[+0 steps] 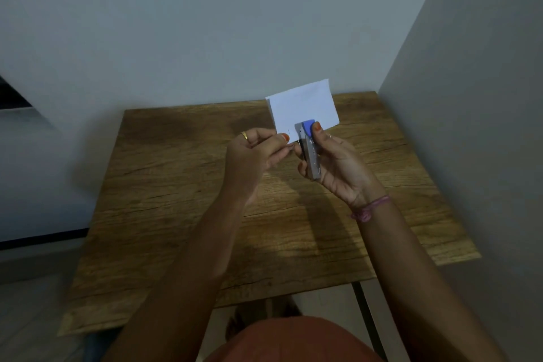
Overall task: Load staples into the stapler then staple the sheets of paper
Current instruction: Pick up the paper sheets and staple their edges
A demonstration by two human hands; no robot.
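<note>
Two hands are up over the wooden table [164,185] in my head view, and both are busy. My left hand [252,156] is closed in a pinch, thumb and forefinger pressed on the near left corner of the sheets of paper [304,107], with the other fingers curled in under the palm; a gold ring [244,135] shows on one of them. The paper is held in the air above the far right part of the table, tilted a little, its far edge reaching up in front of the grey wall [205,23]. I can see the edges of more than one sheet at the upper left corner, but I cannot count them. My right hand [335,164] is wrapped around the stapler [310,153], a small grey metal body with a blue cap at its far end. The thumb lies on that blue cap, and the fingers close around the body from below. The stapler's front end sits over the near edge of the paper, just beside my left thumb. I cannot tell whether the sheets are inside the stapler's mouth or only behind it. A pink thread band [371,209] circles the right wrist. Nothing lies on the table that I can make out.
</note>
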